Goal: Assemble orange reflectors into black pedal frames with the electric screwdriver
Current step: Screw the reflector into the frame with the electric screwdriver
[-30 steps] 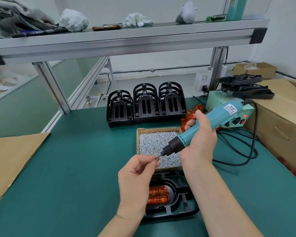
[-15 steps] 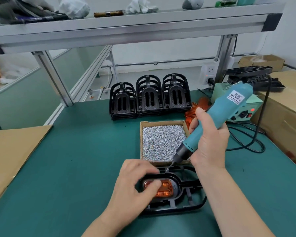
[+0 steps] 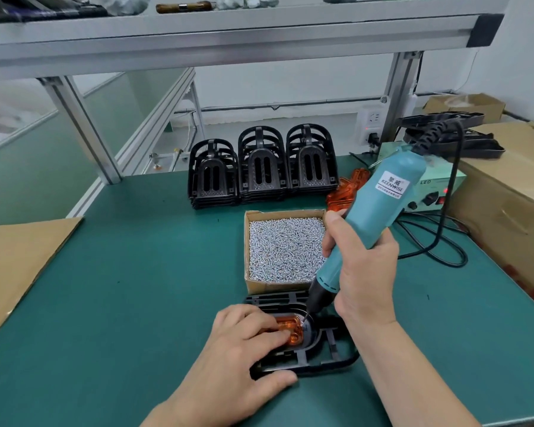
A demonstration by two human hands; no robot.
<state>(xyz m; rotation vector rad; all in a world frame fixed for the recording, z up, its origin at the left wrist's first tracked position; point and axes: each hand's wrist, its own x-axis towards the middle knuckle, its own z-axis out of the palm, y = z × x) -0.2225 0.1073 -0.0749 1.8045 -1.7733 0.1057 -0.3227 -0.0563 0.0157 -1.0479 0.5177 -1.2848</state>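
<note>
One orange plastic reflector (image 3: 290, 329) sits in a black plastic pedal frame (image 3: 321, 362) on the green table (image 3: 136, 303). The left hand (image 3: 244, 349) presses it flat with its fingers. The right hand (image 3: 364, 272) grips the teal electric screwdriver (image 3: 379, 211), bit at the reflector's corner. Holding the bit square and the pressure steady looks wise.

Two bare hands and forearms of a worker, seen from a head-worn, wide-angle camera. The left hand (image 3: 244, 343) and the right hand (image 3: 364, 272) are uncovered from fingertips to wrist, with knuckles and faint tendon lines showing on the back of each. Behind the left hand, the left forearm (image 3: 191, 402) is bare as far as the frame's lower edge. Behind the right hand, the right forearm (image 3: 413, 383) is likewise bare and looks broader, lying nearer the lens. Skin is all that shows of the person; fingernail detail is too soft to read.
</note>
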